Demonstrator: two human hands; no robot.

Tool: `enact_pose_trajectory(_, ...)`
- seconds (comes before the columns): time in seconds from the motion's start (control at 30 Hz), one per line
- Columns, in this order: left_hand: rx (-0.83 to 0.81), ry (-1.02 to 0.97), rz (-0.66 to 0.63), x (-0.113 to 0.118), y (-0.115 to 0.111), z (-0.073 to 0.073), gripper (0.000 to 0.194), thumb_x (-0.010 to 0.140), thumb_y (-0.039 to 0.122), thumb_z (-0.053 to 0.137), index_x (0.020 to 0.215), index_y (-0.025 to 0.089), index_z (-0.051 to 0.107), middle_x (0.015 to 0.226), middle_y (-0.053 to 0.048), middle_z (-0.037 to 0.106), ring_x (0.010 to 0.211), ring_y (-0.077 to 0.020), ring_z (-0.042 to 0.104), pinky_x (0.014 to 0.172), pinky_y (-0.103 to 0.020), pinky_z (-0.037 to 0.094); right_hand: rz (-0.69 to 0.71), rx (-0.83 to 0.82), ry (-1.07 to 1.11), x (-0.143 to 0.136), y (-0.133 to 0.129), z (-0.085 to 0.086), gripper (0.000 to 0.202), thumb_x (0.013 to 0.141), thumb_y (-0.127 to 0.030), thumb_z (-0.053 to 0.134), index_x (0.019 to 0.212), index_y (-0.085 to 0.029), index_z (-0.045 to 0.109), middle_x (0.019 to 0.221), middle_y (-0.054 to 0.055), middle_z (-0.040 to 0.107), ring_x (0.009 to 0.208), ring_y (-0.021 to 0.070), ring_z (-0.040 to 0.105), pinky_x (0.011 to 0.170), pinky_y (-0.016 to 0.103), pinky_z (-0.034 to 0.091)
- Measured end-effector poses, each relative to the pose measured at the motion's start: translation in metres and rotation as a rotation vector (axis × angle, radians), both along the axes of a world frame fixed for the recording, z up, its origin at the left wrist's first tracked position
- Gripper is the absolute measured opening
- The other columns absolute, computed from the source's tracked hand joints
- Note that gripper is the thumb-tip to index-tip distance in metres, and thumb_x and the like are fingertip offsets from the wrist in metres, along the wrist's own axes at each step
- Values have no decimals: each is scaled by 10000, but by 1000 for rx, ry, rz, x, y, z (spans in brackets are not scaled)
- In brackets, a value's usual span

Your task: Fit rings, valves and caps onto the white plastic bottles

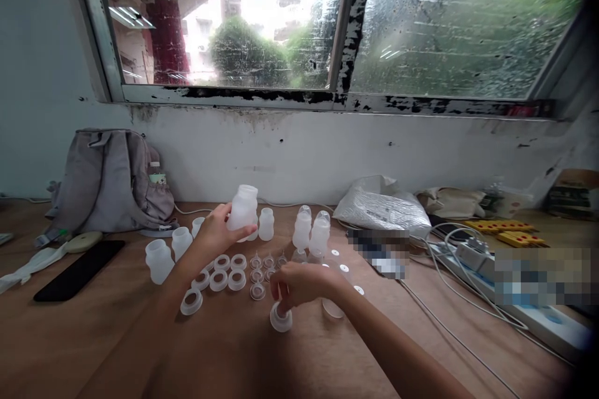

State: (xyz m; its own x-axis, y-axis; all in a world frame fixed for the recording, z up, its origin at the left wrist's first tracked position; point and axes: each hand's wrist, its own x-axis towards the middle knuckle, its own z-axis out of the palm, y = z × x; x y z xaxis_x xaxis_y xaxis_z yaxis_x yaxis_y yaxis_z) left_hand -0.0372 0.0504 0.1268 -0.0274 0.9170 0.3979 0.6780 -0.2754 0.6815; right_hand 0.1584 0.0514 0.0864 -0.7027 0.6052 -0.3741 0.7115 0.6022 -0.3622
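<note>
My left hand (219, 230) is wrapped round a frosted baby bottle (243, 209), which has no cap and is lifted above the table. Lower down, my right hand (297, 287) has its fingertips closed on a translucent collar ring (281, 320) at the table top; whether a teat sits inside it is hard to see. Between the hands lie several loose collar rings (219, 280) and several clear silicone teats (257, 291). Open bottles (159, 262) stand to the left and behind. Two bottles with domed tops (321, 234) stand beyond my right hand.
White discs (344, 269) lie right of my right hand. A grey backpack (112, 181) and a black phone (79, 270) are at the left. To the right are a silver bubble bag (384, 209), loose cables (449, 318) and a white power strip (552, 324). A wall with a window closes off the back.
</note>
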Motion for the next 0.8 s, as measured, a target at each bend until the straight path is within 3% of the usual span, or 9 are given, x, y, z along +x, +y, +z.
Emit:
enact_pose_trajectory(0.1, -11, 104, -31, 2, -1, -2, 511, 552, 547, 607, 926, 201, 562, 893, -38, 592, 796, -220, 558, 627, -279, 416, -122, 148, 335, 8, 4, 13, 144, 691, -189, 555, 835, -205, 562, 696, -8, 588, 585, 100, 524, 511, 190, 378)
enact_pose_trajectory(0.2, -89, 110, -163, 7, -5, -3, 543, 546, 503, 629, 1001, 226, 526, 930, -24, 592, 772, -206, 570, 608, -261, 419, -325, 322, 737, 13, 7, 26, 246, 779, -220, 468, 1025, -228, 462, 736, -7, 562, 579, 92, 517, 533, 208, 402)
enact_pose_trajectory(0.37, -187, 161, -326, 14, -12, -3, 446, 570, 517, 615, 894, 214, 568, 804, 1, 596, 724, -192, 563, 585, -248, 404, -392, 330, 910, 12, 6, 29, 253, 783, -340, 482, 1000, -214, 454, 667, -34, 495, 477, 74, 459, 450, 200, 365)
enact_pose_trajectory(0.47, -225, 216, -353, 13, -11, -6, 467, 589, 530, 597, 931, 213, 581, 851, -15, 597, 754, -205, 560, 617, -261, 404, -408, 350, 878, 11, 6, 28, 176, 775, -336, 484, 880, -196, 500, 631, -35, 479, 462, 73, 441, 434, 198, 348)
enact_pose_trajectory(0.53, -229, 229, -333, 11, -9, -10, 593, 605, 543, 585, 1104, 230, 512, 1062, -52, 555, 856, -229, 549, 685, -280, 406, -411, 410, 796, 11, 9, 28, 127, 777, -305, 477, 802, -188, 519, 634, -24, 500, 482, 79, 456, 455, 200, 345)
enact_pose_trajectory(0.6, -237, 253, -294, 7, -8, -13, 735, 616, 570, 567, 1252, 262, 368, 1293, -76, 388, 1004, -266, 493, 759, -303, 392, -435, 528, 673, 11, 16, 29, 98, 777, -264, 469, 787, -190, 532, 659, -10, 542, 534, 93, 485, 495, 206, 343)
enact_pose_trajectory(0.7, -294, 330, -248, -1, -8, -16, 792, 625, 602, 536, 1303, 285, 276, 1409, -68, 195, 1153, -311, 368, 824, -333, 360, -486, 690, 426, 10, 32, 32, 113, 779, -231, 454, 828, -204, 551, 715, 11, 601, 650, 135, 531, 540, 219, 328)
enact_pose_trajectory(0.8, -376, 360, -263, -8, -8, -16, 758, 607, 560, 575, 1263, 254, 350, 1381, -91, 257, 1105, -306, 417, 810, -332, 367, -537, 743, 178, 6, 51, 33, 160, 772, -219, 448, 879, -203, 567, 790, 47, 627, 756, 183, 558, 549, 231, 326)
